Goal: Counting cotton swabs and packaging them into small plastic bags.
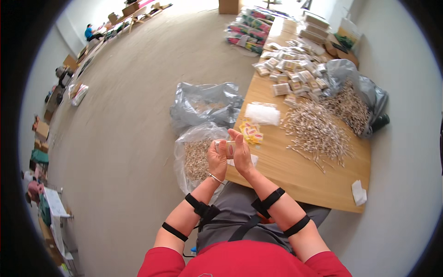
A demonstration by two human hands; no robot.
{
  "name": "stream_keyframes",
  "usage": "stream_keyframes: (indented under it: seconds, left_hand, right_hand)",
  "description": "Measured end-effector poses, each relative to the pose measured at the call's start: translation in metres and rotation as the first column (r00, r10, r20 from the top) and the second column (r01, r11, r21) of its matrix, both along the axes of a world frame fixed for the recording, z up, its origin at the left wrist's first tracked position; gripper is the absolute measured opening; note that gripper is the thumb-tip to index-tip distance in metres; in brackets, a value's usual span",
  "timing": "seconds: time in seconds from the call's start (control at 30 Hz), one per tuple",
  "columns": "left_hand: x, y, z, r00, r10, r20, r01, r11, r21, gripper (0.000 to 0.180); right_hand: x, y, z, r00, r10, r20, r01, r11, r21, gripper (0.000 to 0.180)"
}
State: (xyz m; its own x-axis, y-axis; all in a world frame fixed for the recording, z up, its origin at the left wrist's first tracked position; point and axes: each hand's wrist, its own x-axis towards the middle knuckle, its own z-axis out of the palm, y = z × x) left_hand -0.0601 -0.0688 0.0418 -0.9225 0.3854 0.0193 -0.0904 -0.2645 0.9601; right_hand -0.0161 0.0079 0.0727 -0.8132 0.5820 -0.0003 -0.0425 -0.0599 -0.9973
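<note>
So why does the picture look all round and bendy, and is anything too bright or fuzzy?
In the head view, the wide lens bends the edges of the table and the rim goes black; in the head view, glare bleaches the far floor; in the head view, the distant person in blue looks fuzzy, while the left hand and right hand look clearer.
</note>
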Motion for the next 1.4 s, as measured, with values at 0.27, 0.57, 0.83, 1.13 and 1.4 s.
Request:
stream_keyframes:
  seconds: [0.27,0.57,0.83,1.13,1.4]
  left_hand:
    - [0.077,0.046,0.023,1.000,-0.025,-0.015,0.026,0.996,0.081,0.029]
    - [0.074,0.027,0.058,0.354,-0.897,0.265,0.930,0.368,0.006,0.028]
    - [0.103,0.029,0.047,0.376,-0.925,0.049,0.871,0.335,-0.361,0.027]
    - [0.101,0.037,0.050,0.383,-0.905,0.186,0.913,0.401,0.073,0.022]
    - [0.102,0.036,0.047,0.403,-0.912,0.083,0.913,0.406,0.026,0.018]
  right_hand:
    - [0.060,0.043,0.014,0.954,-0.293,0.058,0.199,0.769,0.607,0.047]
    - [0.133,0.073,0.065,0.945,0.027,0.327,-0.280,0.587,0.760,0.027]
    - [0.160,0.049,0.067,0.899,0.047,0.435,-0.406,0.459,0.790,0.027]
    - [0.197,0.085,0.057,0.997,0.050,0.055,-0.073,0.818,0.571,0.021]
    - [0.199,0.059,0.059,0.990,-0.122,-0.070,0.121,0.489,0.864,0.020]
